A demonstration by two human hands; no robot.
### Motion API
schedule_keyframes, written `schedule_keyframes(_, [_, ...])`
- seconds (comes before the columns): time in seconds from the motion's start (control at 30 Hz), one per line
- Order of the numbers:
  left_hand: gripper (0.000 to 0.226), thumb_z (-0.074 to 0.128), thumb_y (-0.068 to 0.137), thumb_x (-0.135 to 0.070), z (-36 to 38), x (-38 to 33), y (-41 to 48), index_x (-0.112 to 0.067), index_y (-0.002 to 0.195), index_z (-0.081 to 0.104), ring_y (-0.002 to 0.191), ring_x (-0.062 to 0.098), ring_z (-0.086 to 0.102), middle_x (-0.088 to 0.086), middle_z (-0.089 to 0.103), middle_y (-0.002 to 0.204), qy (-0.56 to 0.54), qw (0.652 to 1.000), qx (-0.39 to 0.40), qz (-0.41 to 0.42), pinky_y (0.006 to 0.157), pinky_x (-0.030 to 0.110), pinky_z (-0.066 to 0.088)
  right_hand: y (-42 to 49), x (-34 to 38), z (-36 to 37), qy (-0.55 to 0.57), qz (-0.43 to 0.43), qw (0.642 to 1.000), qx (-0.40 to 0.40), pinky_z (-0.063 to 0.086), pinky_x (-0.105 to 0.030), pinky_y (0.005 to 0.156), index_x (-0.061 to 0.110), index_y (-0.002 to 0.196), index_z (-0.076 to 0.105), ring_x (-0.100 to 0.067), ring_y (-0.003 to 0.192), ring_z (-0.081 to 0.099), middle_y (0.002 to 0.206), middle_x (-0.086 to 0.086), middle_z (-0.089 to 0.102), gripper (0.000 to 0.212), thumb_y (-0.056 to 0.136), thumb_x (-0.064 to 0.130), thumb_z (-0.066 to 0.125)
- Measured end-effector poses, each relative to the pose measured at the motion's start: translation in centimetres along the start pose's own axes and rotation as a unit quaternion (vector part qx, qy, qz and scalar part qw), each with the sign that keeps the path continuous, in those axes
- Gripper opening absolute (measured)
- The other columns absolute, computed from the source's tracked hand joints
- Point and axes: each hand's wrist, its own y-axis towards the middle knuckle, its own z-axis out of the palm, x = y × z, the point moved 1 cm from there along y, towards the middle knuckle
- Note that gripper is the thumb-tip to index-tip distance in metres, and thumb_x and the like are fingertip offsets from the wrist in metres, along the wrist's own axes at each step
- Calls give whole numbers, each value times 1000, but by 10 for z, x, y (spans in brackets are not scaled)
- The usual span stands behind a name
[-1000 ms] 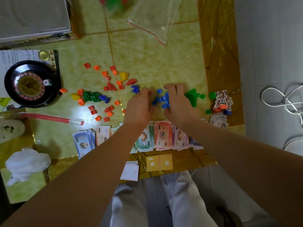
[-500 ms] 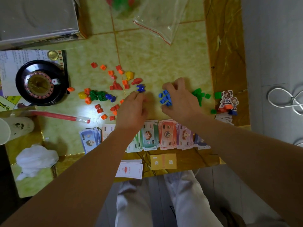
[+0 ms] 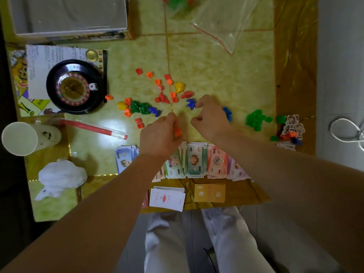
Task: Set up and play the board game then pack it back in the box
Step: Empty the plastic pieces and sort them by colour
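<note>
My left hand point(image 3: 161, 134) curls round small plastic orange blocks point(image 3: 177, 132) at frame centre. My right hand point(image 3: 212, 119) is curled beside glossy blue blocks point(image 3: 227, 113); whether it grips any, I cannot tell. Paper banknotes point(image 3: 195, 160) fan out below.

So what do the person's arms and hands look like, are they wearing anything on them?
Both arms are bare as far as the picture shows, with no sleeves in view. The left hand and the right hand have no gloves, and no rings or watch that I can see. Below are pale trousers.
</note>
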Motion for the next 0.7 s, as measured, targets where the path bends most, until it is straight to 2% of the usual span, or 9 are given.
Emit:
schedule_keyframes(0.17, [17, 60, 84, -22, 3, 2, 6, -18, 101, 56, 78, 28, 62, 3, 62, 91, 10, 1000, 9, 7, 62, 36, 49, 6, 4, 6, 27, -3, 998, -53, 52, -40, 66, 11, 128, 39, -26, 70, 62, 73, -7, 58, 45, 88, 6, 57])
schedule_keyframes(0.3, [19, 55, 87, -16, 1, 12, 6, -15, 105, 59, 82, 30, 62, 5, 62, 97, 11, 1000, 0, -14, 63, 37, 48, 12, 10, 9, 37, -29, 998, -52, 50, -40, 67, 11, 120, 48, -21, 68, 56, 64, 3, 48, 35, 87, 4, 57])
schedule_keyframes(0.4, [29, 55, 89, -14, -4, 24, 3, -16, 117, 58, 86, 33, 62, 6, 60, 106, 7, 999, -12, -31, 64, 37, 48, 15, 18, 14, 77, -46, 995, -45, 50, -35, 70, 12, 120, 50, -15, 70, 55, 71, 5, 51, 35, 87, 1, 57])
schedule_keyframes(0.5, [30, 56, 88, -10, -11, 35, 3, -19, 117, 56, 86, 31, 63, 5, 60, 106, -10, 998, -21, -50, 67, 42, 52, 16, 26, 16, 127, -48, 990, -44, 46, -26, 69, 14, 124, 49, -8, 66, 52, 80, 4, 54, 41, 87, -1, 57])
schedule_keyframes(0.6, [25, 59, 89, -18, -18, 39, 1, -17, 113, 53, 80, 30, 61, 5, 59, 102, -32, 997, -39, -50, 63, 41, 50, 18, 29, 15, 118, -29, 991, -59, 49, -31, 73, 14, 130, 44, -13, 74, 52, 88, 3, 50, 48, 86, 0, 58])
schedule_keyframes(0.7, [25, 64, 87, -26, -26, 41, -3, -13, 105, 52, 76, 29, 57, 5, 57, 102, -71, 994, -63, -61, 61, 38, 45, 23, 31, 16, 77, -14, 994, -72, 51, -37, 87, 17, 135, 43, -18, 90, 52, 103, 0, 48, 53, 85, 5, 59])
